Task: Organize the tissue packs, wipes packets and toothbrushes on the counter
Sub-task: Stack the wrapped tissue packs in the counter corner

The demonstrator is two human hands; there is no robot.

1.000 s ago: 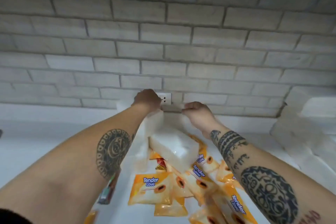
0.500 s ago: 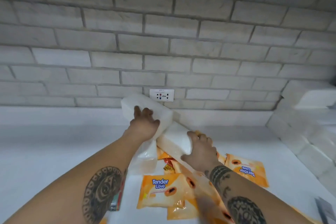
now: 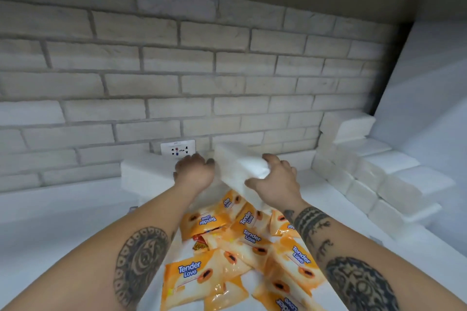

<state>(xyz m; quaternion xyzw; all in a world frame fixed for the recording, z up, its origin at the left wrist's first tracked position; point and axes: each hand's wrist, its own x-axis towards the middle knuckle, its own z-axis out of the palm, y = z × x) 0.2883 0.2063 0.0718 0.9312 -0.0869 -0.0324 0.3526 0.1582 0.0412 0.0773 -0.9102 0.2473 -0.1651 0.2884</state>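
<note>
My right hand (image 3: 275, 182) grips a white tissue pack (image 3: 237, 166) and holds it tilted above the counter, near the brick wall. My left hand (image 3: 194, 171) has its fingers curled over the right end of another white tissue pack (image 3: 146, 171), which lies along the wall. Its thumb is close to the tilted pack. Several orange "Tender Love" wipes packets (image 3: 240, 247) lie in a loose pile between my forearms. A red and yellow item (image 3: 201, 245) pokes out from under them; I cannot tell what it is.
More white tissue packs (image 3: 366, 166) are stacked in steps in the right corner. A wall outlet (image 3: 178, 149) sits just behind my left hand. The white counter (image 3: 50, 222) stretches away to the left.
The view has shifted right. My left hand has set its pack down along the wall. My right hand has lifted the other pack up off the wipes pile.
</note>
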